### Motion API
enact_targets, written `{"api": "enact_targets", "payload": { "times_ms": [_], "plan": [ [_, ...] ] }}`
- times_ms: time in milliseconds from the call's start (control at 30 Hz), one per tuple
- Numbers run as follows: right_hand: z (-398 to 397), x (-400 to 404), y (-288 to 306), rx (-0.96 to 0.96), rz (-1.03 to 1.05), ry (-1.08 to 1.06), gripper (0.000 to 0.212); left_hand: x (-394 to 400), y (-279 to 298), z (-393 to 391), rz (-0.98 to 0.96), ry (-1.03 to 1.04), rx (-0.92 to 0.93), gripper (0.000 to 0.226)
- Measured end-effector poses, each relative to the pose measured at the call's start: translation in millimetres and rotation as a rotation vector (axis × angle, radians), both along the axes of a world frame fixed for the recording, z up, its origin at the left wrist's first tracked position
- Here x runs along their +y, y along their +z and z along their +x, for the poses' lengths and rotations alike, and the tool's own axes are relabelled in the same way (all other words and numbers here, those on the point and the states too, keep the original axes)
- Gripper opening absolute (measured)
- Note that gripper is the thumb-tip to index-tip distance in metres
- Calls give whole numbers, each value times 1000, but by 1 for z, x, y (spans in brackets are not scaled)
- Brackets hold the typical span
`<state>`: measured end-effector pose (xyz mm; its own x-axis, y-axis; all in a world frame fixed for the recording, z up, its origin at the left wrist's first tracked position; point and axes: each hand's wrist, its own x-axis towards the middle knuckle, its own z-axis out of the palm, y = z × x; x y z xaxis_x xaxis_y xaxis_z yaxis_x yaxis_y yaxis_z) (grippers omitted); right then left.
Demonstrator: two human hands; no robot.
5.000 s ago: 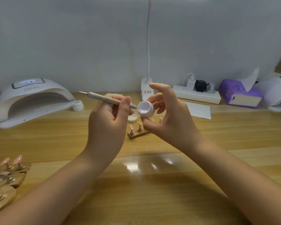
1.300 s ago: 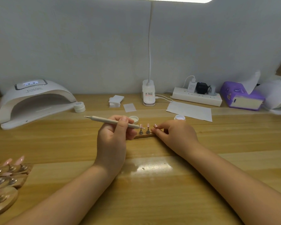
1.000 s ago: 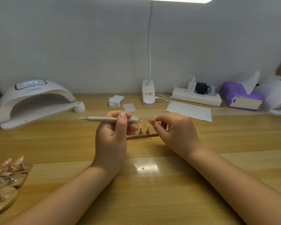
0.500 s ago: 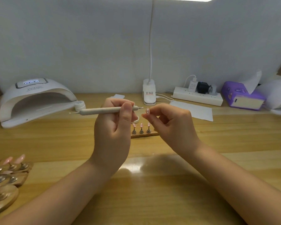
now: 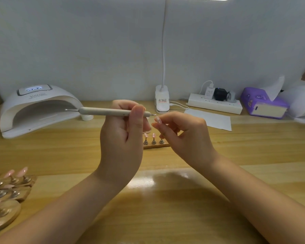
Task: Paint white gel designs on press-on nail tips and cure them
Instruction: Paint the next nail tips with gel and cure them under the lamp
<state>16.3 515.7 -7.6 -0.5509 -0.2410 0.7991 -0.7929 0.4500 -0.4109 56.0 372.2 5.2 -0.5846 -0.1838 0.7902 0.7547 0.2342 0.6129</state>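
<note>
Above the middle of the wooden surface, the left hand grips one slim beige dotting tool level, its fine tip just beside one pink press-on nail tip pinched in the right hand. Behind the hands, three more nail tips on metal pegs stand on a small wooden strip holder. One white dome-shaped curing lamp sits at the far left edge; three wooden nail stands crowd the near left corner.

Pale grey wall, glossy wooden desk (light glare on top), white gooseneck lamp overhead
</note>
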Motion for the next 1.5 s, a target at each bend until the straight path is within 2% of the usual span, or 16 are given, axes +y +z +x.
{"api": "enact_targets", "payload": {
  "times_ms": [500, 1500],
  "plan": [
    [2, -1, 1, 20, 4, 14, 11, 0, 0, 0, -109, 77, 19, 10],
    [2, -1, 1, 43, 28, 5, 10, 0, -1, 0, -110, 80, -4, 10]
  ]
}}
